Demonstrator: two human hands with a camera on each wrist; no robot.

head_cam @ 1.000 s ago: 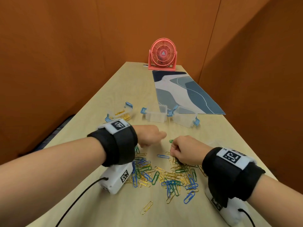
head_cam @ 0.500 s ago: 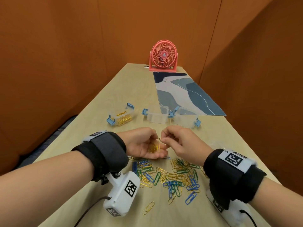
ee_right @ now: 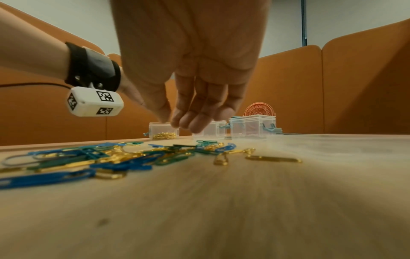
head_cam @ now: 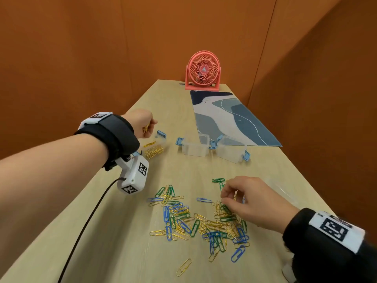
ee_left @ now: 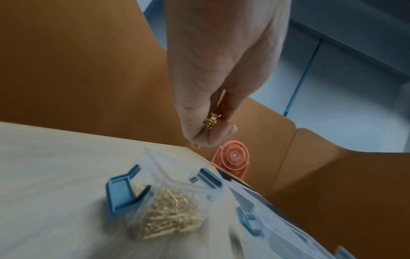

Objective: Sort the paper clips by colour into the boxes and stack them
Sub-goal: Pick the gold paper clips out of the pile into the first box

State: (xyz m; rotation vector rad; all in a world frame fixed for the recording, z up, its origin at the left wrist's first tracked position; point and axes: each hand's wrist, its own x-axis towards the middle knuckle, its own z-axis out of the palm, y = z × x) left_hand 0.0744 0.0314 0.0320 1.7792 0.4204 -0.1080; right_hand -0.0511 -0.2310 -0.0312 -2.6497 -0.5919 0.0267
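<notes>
Orange partition walls are closing in the pale wooden counter (head_cam: 126,231) I am watching remotely, and nearest me a mixed heap of gold, blue and green paper clips (head_cam: 200,219) is lying loose on it. Just beyond the heap's far right edge, my right hand (head_cam: 251,203) is hovering with its grip narrowed, thumb and fingertips close together, and I cannot tell whether a clip is pinched there. Farther off, my left hand (head_cam: 141,124) is holding a bunch of gold clips (ee_left: 211,121) above the open clear box of gold clips (head_cam: 155,149), with two more clear boxes (head_cam: 212,149) sitting to its right and a pink fan (head_cam: 203,71) standing at the far end.
</notes>
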